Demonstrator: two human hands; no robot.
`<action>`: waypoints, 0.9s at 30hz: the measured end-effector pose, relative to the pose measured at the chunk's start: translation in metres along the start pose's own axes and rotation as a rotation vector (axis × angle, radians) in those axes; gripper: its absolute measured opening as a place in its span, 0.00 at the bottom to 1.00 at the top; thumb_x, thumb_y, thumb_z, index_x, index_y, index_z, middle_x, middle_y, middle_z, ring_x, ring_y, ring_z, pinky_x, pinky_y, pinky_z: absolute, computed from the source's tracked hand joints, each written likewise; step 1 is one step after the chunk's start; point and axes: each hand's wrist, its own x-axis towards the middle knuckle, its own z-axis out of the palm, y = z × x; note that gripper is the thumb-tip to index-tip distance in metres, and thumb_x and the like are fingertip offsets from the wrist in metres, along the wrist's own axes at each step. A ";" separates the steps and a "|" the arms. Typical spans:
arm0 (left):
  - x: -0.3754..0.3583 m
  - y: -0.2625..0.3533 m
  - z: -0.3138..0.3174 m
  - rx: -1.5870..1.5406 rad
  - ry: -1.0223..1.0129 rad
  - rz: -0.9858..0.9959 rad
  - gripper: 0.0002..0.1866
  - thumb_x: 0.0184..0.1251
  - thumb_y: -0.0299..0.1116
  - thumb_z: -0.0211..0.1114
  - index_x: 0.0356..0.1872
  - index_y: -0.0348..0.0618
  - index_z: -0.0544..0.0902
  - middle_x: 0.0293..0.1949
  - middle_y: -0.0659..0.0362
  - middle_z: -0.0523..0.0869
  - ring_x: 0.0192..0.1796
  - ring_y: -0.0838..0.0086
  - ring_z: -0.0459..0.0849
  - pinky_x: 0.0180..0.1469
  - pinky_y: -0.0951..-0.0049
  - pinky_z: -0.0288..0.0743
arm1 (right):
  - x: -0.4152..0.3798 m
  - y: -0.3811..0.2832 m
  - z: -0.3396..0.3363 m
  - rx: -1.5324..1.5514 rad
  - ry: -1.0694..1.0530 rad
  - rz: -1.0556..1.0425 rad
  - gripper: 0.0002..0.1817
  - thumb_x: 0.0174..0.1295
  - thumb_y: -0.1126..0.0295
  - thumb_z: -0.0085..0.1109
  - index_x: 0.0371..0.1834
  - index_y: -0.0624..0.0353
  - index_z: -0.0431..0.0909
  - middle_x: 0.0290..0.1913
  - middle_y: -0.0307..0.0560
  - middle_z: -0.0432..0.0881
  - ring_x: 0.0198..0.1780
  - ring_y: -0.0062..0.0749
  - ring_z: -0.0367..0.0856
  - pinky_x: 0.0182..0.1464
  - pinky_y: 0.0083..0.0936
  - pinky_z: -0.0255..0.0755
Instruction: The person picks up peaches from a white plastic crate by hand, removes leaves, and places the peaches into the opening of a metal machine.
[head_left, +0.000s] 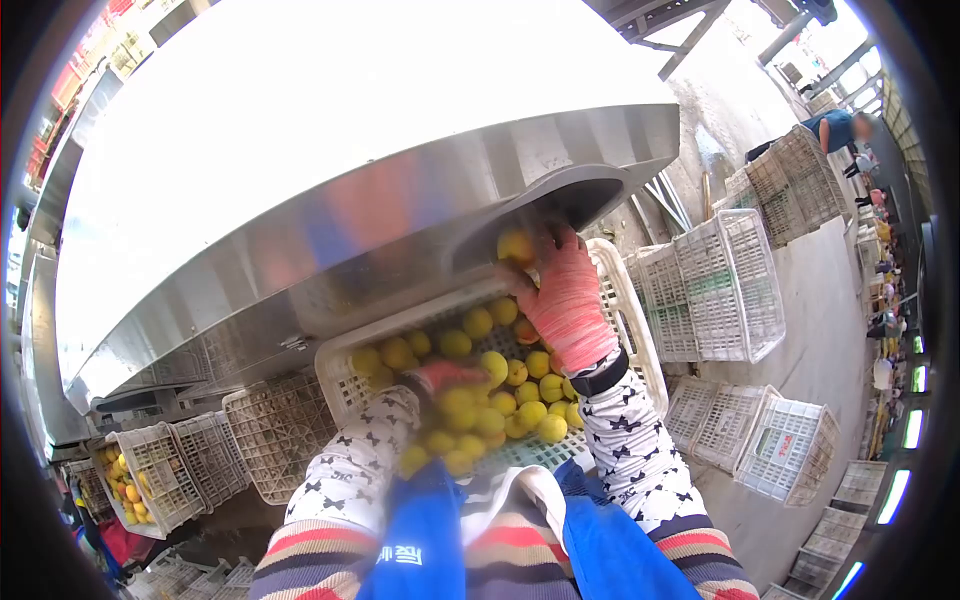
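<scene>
Yellow fruit (516, 246) at the metal chute mouth (560, 205), cupped under the spread right hand (565, 300), at risk of tumbling past loose fingers, bruising on fruit in the white crate (630, 320) below; left hand (445, 378) blurred, grip unclear.

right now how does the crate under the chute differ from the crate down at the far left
The crate under the chute sits right in front of the person, with both hands in or over it; the far-left crate stands apart, untouched. The near crate holds a broad layer of yellow fruit; the far-left crate shows a small heap at one end. Both are white plastic lattice crates holding yellow fruit.
</scene>
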 end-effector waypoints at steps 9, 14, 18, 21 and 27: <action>-0.123 0.074 0.060 -0.569 0.032 0.358 0.34 0.68 0.63 0.62 0.56 0.39 0.77 0.36 0.50 0.87 0.33 0.64 0.87 0.41 0.66 0.84 | 0.024 0.007 0.022 0.105 0.056 -0.053 0.31 0.56 0.59 0.73 0.61 0.60 0.74 0.57 0.53 0.77 0.51 0.42 0.80 0.52 0.33 0.76; -0.143 0.088 0.062 -0.798 -0.183 0.345 0.31 0.66 0.57 0.67 0.58 0.41 0.78 0.42 0.53 0.86 0.39 0.68 0.86 0.41 0.69 0.83 | -0.067 -0.014 -0.023 1.072 -0.210 0.172 0.46 0.53 0.55 0.78 0.73 0.61 0.66 0.61 0.47 0.76 0.57 0.29 0.76 0.59 0.26 0.71; -0.156 0.101 0.085 -0.392 0.038 0.613 0.37 0.64 0.56 0.70 0.64 0.38 0.74 0.57 0.53 0.82 0.56 0.68 0.82 0.56 0.69 0.79 | -0.101 -0.024 -0.018 1.391 -0.320 0.432 0.49 0.57 0.50 0.74 0.75 0.67 0.60 0.65 0.49 0.72 0.63 0.31 0.73 0.64 0.28 0.68; -0.160 0.115 0.093 -0.079 0.136 0.745 0.36 0.63 0.49 0.73 0.66 0.37 0.73 0.60 0.56 0.79 0.61 0.69 0.77 0.64 0.68 0.71 | -0.109 -0.030 -0.037 1.393 -0.286 0.480 0.49 0.57 0.49 0.73 0.75 0.65 0.60 0.69 0.51 0.68 0.68 0.35 0.68 0.68 0.30 0.66; -0.157 0.119 0.098 -0.080 0.258 0.715 0.39 0.60 0.49 0.75 0.66 0.36 0.72 0.60 0.55 0.79 0.62 0.68 0.77 0.68 0.66 0.67 | -0.118 -0.028 -0.039 0.868 -0.148 -0.019 0.50 0.53 0.46 0.75 0.75 0.58 0.62 0.71 0.52 0.67 0.71 0.43 0.67 0.73 0.37 0.59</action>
